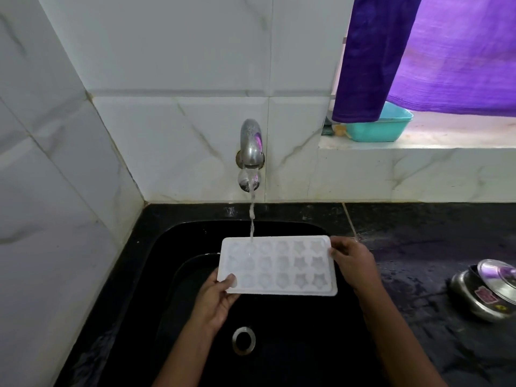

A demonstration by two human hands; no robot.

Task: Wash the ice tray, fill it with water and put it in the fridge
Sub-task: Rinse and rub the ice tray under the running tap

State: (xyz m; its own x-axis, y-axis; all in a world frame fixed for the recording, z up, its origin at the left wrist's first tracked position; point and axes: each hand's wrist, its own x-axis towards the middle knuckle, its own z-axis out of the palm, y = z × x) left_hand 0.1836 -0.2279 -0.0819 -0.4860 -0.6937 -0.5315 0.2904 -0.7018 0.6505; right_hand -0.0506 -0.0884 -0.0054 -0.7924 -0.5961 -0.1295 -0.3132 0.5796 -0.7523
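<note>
Ice tray (279, 265) under running tap (250, 152) over sink (293, 331) — left hand (216, 298) & right hand (353, 265) each grip an end. Wash/fill stage; fridge step outstanding.

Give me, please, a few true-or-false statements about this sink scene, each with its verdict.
1. A stream of water runs from the tap onto the ice tray above the black sink. True.
2. The ice tray rests on the sink's floor. False: the left hand and the right hand hold it up by its ends.
3. The stream lands at the tray's right end. False: it lands near the far left corner.
4. A steel pot stands on the counter to the right. True.
5. A teal basin sits on the window ledge. True.
</note>
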